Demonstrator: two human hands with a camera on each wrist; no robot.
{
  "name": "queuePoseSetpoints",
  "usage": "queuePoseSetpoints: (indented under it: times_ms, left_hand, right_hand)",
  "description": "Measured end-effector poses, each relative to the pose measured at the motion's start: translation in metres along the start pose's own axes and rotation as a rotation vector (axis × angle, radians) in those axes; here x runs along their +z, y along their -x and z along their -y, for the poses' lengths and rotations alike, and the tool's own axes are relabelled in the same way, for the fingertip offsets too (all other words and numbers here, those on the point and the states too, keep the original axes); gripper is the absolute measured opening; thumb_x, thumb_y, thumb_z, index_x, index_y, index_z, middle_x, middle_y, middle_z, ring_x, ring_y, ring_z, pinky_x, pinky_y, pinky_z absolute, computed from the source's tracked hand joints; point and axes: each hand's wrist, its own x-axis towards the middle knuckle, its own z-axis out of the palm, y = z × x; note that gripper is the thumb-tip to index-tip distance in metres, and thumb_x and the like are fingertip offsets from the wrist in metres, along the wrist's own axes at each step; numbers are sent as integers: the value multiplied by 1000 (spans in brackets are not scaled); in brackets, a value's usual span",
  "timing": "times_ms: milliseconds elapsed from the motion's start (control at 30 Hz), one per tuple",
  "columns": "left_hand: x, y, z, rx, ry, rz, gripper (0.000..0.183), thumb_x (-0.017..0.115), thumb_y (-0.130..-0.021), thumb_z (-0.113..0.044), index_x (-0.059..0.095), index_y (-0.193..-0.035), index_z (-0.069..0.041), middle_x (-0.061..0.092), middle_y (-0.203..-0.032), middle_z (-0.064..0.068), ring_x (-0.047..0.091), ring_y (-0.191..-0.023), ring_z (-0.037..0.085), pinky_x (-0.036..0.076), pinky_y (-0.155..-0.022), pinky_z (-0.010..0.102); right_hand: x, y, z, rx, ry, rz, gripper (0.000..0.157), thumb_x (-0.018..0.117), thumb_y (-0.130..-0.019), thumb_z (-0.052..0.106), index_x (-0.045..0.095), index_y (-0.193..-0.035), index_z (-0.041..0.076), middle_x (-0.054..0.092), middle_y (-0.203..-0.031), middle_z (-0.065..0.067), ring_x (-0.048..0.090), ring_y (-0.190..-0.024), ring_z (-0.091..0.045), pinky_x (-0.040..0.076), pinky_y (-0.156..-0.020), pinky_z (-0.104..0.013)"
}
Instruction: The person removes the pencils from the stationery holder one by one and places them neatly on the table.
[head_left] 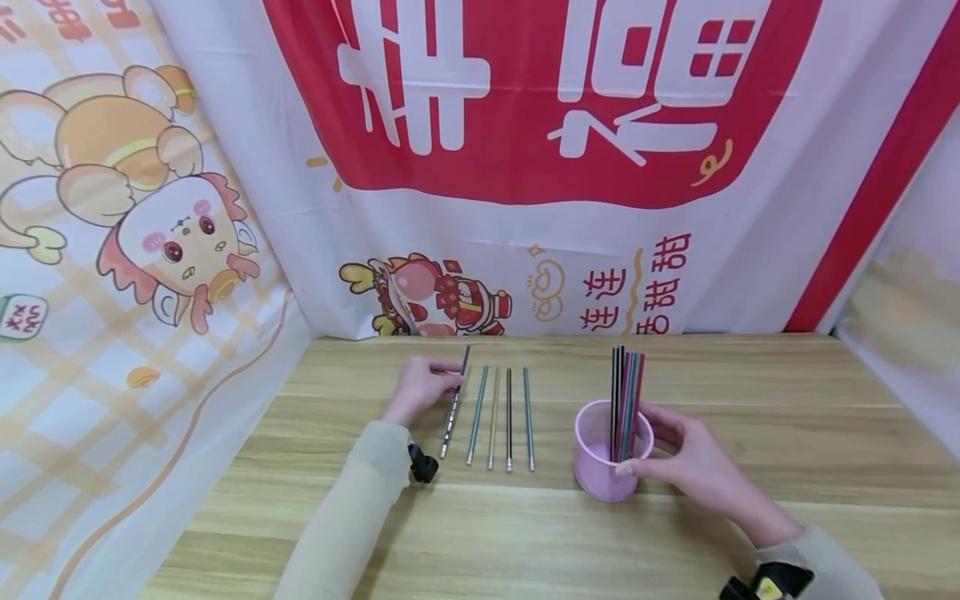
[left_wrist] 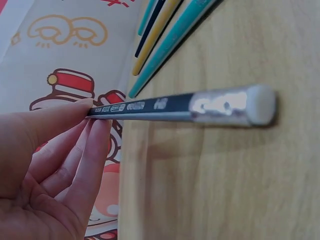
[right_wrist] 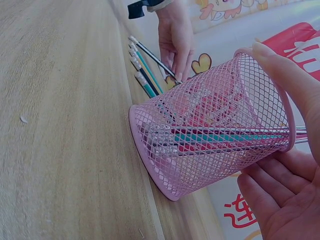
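Pencil (head_left: 454, 406) in the left hand (head_left: 417, 388) lies at the left end of a row of four more pencils (head_left: 502, 419) on the table (head_left: 750, 433), its far part pinched between thumb and fingers (left_wrist: 87, 150), its eraser end just above the wood in the left wrist view. To set it down well, I would keep it parallel to its neighbours, close beside them but not touching, ends level, and lower it flat before loosening the pinch so it does not roll. Right hand (head_left: 693, 462) cups the pink mesh cup (head_left: 600, 467), fingers curved round its wall, holding it upright; more pencils stand in it. A banner (head_left: 525, 125) hangs behind.
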Motion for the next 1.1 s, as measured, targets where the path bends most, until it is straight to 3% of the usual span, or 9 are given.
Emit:
queuePoseSetpoints:
  times_ms: [267,1100]
  left_hand:
    - [5,-6,5,-54,-22,12,26,79,-87,-2,75,-112,-2,73,-107,15,71,-79,21,62,-70,28]
    - [13,-6,7,-110,-46,-3,17,82,-84,1,78,-101,2,73,-93,14,72,-67,19,62,-60,28]
  right_hand:
    - [0,0,0,9,7,0,84,91,-76,11,46,-143,-14,55,-137,-31,59,-121,-41,49,-95,-18]
    - [-1,0,-1,2,-9,3,82,91,-77,11,47,-143,-12,57,-137,-29,60,-121,-39,49,-96,-20]
